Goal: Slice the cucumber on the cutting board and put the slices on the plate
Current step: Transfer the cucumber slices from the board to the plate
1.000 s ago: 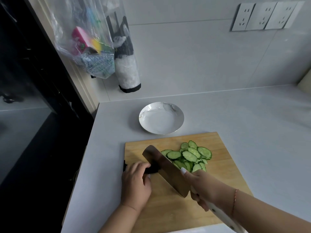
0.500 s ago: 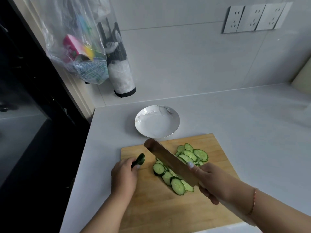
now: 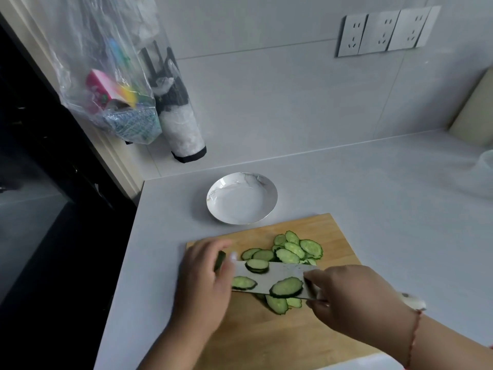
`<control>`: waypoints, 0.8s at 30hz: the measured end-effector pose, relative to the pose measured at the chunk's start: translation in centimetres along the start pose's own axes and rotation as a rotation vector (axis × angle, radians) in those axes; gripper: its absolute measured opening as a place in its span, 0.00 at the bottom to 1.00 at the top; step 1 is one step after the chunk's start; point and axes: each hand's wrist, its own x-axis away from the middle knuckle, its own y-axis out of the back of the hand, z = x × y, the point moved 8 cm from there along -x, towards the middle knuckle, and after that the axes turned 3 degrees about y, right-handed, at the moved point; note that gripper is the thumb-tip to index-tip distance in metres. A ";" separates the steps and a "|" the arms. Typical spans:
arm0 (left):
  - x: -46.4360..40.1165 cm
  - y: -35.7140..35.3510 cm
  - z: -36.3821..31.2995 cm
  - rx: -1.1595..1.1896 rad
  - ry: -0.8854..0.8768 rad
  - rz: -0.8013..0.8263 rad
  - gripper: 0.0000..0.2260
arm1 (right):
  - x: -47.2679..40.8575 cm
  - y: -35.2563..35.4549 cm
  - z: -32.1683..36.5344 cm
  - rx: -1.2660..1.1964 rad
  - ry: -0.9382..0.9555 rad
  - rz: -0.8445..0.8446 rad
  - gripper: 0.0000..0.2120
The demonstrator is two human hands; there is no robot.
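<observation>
Cutting board lies on the pale table, near edge toward the person. Both hands over it.

Right hand grips the knife at the handle end. The blade lies nearly flat, broad face up, running leftward between the two hands. Three cucumber slices ride on the blade face: one near the far edge, one at the left end, one larger near the right hand.

Left hand is at the blade's left tip, fingers curled round the dark green cucumber end piece. The hand is blurred, so the exact grip is hard to read.

A loose heap of slices sits on the board just beyond the blade, overlapping one another. A few more slices poke out from under the blade's near edge. Slices are thin ovals, pale green centres, dark wavy rinds.

White plate with faint grey marbling stands on the table just beyond the board's far edge, holding no slices, well apart from both hands.

Knife handle mostly hidden inside the right hand; a pale end of it shows past the wrist, by a thin red bracelet. The end piece is mostly covered by the left fingers. Board's near corner is cut off by the frame.
</observation>
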 end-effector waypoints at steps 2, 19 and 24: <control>1.2 -2.8 -2.1 -0.036 -0.102 0.214 0.22 | 0.0 -0.4 -0.1 0.033 0.004 -0.010 0.12; 5.7 -9.3 -2.4 -0.343 -0.328 0.745 0.34 | 2.6 -0.7 -2.2 0.137 0.012 -0.134 0.14; 4.8 -10.1 0.1 -0.228 -0.178 0.800 0.36 | 4.5 0.4 -3.0 0.147 0.011 -0.120 0.14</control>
